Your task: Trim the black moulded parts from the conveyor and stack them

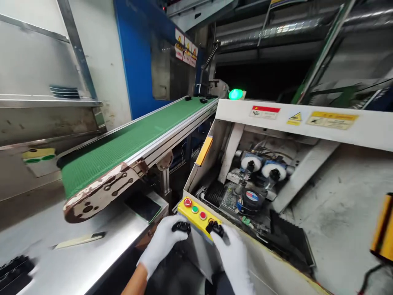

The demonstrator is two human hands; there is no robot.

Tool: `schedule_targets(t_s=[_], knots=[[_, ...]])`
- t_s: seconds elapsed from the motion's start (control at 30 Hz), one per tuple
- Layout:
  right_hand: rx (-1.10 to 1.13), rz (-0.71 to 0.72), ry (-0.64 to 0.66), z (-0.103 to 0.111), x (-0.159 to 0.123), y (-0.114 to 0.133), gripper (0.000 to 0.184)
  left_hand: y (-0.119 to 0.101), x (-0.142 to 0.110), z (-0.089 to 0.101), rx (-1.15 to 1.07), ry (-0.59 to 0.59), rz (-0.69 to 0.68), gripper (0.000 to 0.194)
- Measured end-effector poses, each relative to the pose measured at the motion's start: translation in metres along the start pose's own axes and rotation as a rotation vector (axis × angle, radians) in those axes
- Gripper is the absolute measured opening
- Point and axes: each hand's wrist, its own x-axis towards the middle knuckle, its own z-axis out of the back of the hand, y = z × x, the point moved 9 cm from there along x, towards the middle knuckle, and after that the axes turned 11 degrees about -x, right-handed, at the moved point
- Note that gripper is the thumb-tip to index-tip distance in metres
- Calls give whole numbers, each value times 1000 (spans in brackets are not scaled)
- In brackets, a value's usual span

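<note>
My left hand [164, 239], in a white glove, is closed around a small black part [181, 226] just left of the yellow button box [199, 216]. Another black part [215, 228] is gripped by my right hand [231, 250], also gloved in white, over the right end of that box. Both parts look knobbly and dark; their exact kind cannot be made out. On the box's face are a red mushroom button [187, 202], a green button [194, 209] and a red button [203, 216].
A green conveyor belt [132, 141] slopes up and away, with small black pieces at its far end. On the metal table [101, 262] lie a knife [80, 241], a phone [143, 207] and black parts [16, 268]. At right, a white machine holds two fixtures with white discs [273, 173].
</note>
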Motion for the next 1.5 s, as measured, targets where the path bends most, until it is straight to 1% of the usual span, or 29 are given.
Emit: schedule_targets(t_s=[0.03, 0.1, 0.17, 0.23, 0.37, 0.5, 0.57, 0.63, 0.67, 0.7, 0.73, 0.77, 0.8, 0.83, 0.87, 0.9, 0.93, 1.0, 1.07, 1.1, 1.13, 1.17, 1.23, 1.27, 1.3, 1.37, 1.4, 1.43, 1.5], knots=[[-62, 14, -21, 11, 16, -2, 45, -10, 26, -12, 25, 40, -43, 24], [-176, 37, -29, 22, 39, -2, 46, -22, 70, -33, 116, 143, -64, 29], [-292, 37, -3, 19, 54, -3, 44, -23, 102, -50, 205, 253, -40, 32], [-381, 41, 33, 11, 62, -3, 40, -21, 121, -63, 249, 345, -18, 30], [-438, 122, 85, -6, 72, 8, 24, -12, 137, -73, 297, 465, 12, 30], [-347, 73, 183, -18, 83, 10, 26, -9, 149, -71, 353, 490, 35, 34], [-314, 71, 221, -19, 83, 8, 29, -11, 149, -68, 357, 458, 41, 46], [-285, 95, 190, -10, 76, 2, 34, -14, 136, -58, 344, 348, 42, 74], [-257, 100, 142, -2, 72, -3, 39, -15, 123, -48, 315, 259, 43, 86], [-217, 89, 85, 6, 67, -9, 44, -16, 105, -36, 256, 157, 41, 90], [-168, 74, 29, 13, 63, -15, 48, -15, 81, -22, 173, 61, 39, 84], [-126, 54, 5, 13, 60, -18, 51, -11, 53, -8, 74, -25, 41, 72], [-92, 52, 25, 3, 59, -17, 52, -6, 23, 8, -30, -107, 47, 56], [-73, 83, 71, -16, 58, -9, 52, 3, -9, 25, -110, -183, 61, 42], [-55, 131, 142, -43, 54, 5, 52, 14, -42, 45, -152, -278, 86, 31], [-37, 189, 220, -74, 46, 23, 53, 26, -77, 70, -153, -402, 112, 26], [-12, 253, 303, -108, 31, 43, 55, 38, -114, 100, -134, -552, 133, 27], [60, 364, 467, -168, -15, 81, 55, 60, -196, 170, -94, -942, 174, 37], [143, 452, 611, -207, -70, 112, 52, 72, -274, 235, -25, -1273, 204, 48], [187, 489, 666, -218, -97, 127, 50, 73, -303, 262, 27, -1361, 210, 54], [237, 525, 720, -226, -120, 142, 50, 71, -323, 287, 90, -1394, 216, 62], [288, 565, 791, -232, -142, 160, 52, 68, -335, 307, 158, -1370, 229, 72], [376, 670, 975, -246, -179, 206, 59, 64, -339, 336, 267, -1238, 296, 94], [386, 735, 1077, -255, -195, 233, 63, 64, -335, 345, 318, -1157, 342, 102], [369, 798, 1132, -265, -206, 260, 65, 64, -329, 351, 370, -1076, 388, 106], [240, 901, 1090, -287, -212, 308, 71, 64, -314, 360, 446, -957, 442, 108], [171, 938, 1051, -297, -213, 328, 74, 65, -307, 363, 466, -925, 453, 108], [112, 971, 1021, -306, -213, 344, 76, 66, -301, 367, 478, -908, 461, 109], [56, 1020, 980, -317, -214, 365, 73, 69, -291, 374, 493, -912, 476, 111]])
